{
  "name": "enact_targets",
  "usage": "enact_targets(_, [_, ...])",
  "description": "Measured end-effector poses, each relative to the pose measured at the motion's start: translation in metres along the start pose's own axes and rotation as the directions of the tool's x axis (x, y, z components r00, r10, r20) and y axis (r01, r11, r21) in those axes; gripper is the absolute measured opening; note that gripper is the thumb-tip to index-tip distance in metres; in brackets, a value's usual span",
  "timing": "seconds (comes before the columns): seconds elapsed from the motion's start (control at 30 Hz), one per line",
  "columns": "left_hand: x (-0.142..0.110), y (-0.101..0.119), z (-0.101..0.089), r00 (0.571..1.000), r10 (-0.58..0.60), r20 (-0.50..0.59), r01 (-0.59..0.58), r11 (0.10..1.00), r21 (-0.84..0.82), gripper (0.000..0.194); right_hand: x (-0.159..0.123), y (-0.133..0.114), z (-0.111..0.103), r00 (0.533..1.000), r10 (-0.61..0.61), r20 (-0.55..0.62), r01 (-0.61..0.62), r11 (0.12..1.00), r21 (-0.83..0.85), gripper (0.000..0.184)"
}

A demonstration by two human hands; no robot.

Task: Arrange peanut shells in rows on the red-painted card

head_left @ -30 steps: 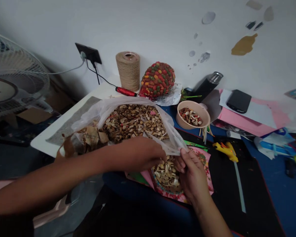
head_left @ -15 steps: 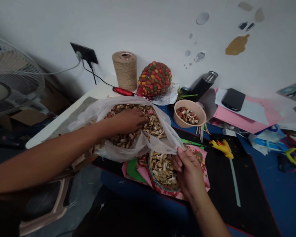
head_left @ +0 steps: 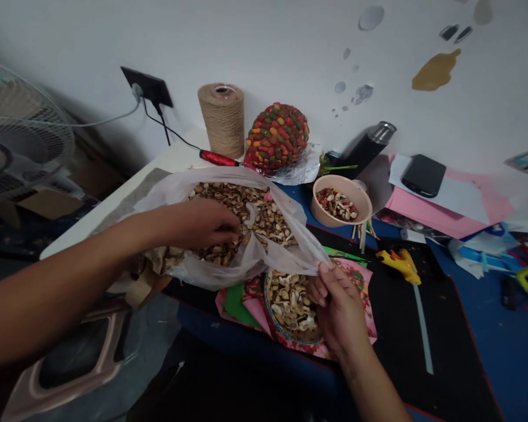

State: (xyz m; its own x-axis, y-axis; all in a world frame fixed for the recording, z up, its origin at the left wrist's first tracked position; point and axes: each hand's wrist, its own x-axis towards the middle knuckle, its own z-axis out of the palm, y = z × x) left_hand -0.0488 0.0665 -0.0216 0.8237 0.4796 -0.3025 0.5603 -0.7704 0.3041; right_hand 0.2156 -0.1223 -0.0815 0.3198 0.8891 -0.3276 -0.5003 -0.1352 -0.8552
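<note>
A clear plastic bag (head_left: 286, 258) lies wide open on the table, full of pistachio shells (head_left: 273, 225). My left hand (head_left: 213, 225) is over the shells inside the bag, its fingers curled down; what they hold, if anything, is hidden. With thumb and fingers, my right hand (head_left: 337, 299) pinches the bag's near right edge. Below that edge sits a round bowl (head_left: 270, 313) with a blue-green rim, also holding shells, partly covered by the bag and my right hand. Under the bowl is pink and red patterned paper (head_left: 367, 293).
Behind the bag stand a twine spool (head_left: 222, 120) and a ball covered in coloured shells (head_left: 279, 135). A beige tub (head_left: 341, 199) of shells and a black flask (head_left: 369, 143) are to the right. A yellow glue gun (head_left: 400, 266) lies on the black mat (head_left: 440, 328).
My left hand has drawn back leftward across the shells and its fingers are more curled. My right hand keeps its pinch on the bag's edge. The view has shifted slightly.
</note>
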Motion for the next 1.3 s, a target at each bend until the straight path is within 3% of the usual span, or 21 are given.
enact_targets(0.07, [-0.006,0.0,0.002,0.988,0.013,0.156,0.003,0.995,-0.098,0.021,0.0,0.001,0.0,1.0,0.0,-0.006,0.0,1.0,-0.006,0.04])
enact_targets(0.13, [-0.007,-0.006,0.005,0.981,0.006,0.195,0.015,0.994,-0.106,0.029,0.0,0.002,0.001,1.0,0.004,-0.011,-0.004,1.0,-0.009,0.04])
enact_targets(0.3, [0.009,-0.028,0.006,1.0,0.017,0.019,-0.018,1.0,0.022,0.037,-0.001,0.006,0.002,1.0,0.006,-0.011,-0.006,1.0,-0.001,0.042])
enact_targets(0.53, [0.045,-0.037,-0.007,0.996,-0.069,-0.064,0.068,0.998,-0.007,0.045,-0.006,0.004,0.004,1.0,0.013,0.002,-0.013,1.0,-0.002,0.041])
enact_targets(0.73, [0.041,-0.044,-0.011,0.981,-0.075,-0.18,0.077,0.997,0.001,0.056,-0.007,0.004,0.007,1.0,0.005,0.015,-0.005,1.0,-0.002,0.043])
enact_targets(0.87, [0.017,-0.034,-0.01,0.971,-0.073,-0.228,0.077,0.997,0.008,0.043,-0.006,0.004,0.009,1.0,0.012,0.016,-0.011,1.0,-0.003,0.045])
enact_targets(1.0, [-0.001,-0.009,-0.002,0.987,-0.031,-0.157,0.031,1.0,0.001,0.016,-0.005,0.004,0.01,1.0,0.016,0.013,-0.016,1.0,-0.003,0.046])
enact_targets(1.13, [0.0,0.007,0.016,0.992,0.033,-0.118,-0.023,0.996,0.086,0.01,-0.005,0.005,0.011,1.0,0.02,0.016,-0.02,1.0,0.002,0.048])
enact_targets(1.3, [0.009,0.008,0.031,0.996,-0.001,-0.09,0.014,0.99,0.144,0.01,-0.006,0.004,0.01,1.0,0.017,0.024,-0.017,1.0,-0.006,0.048])
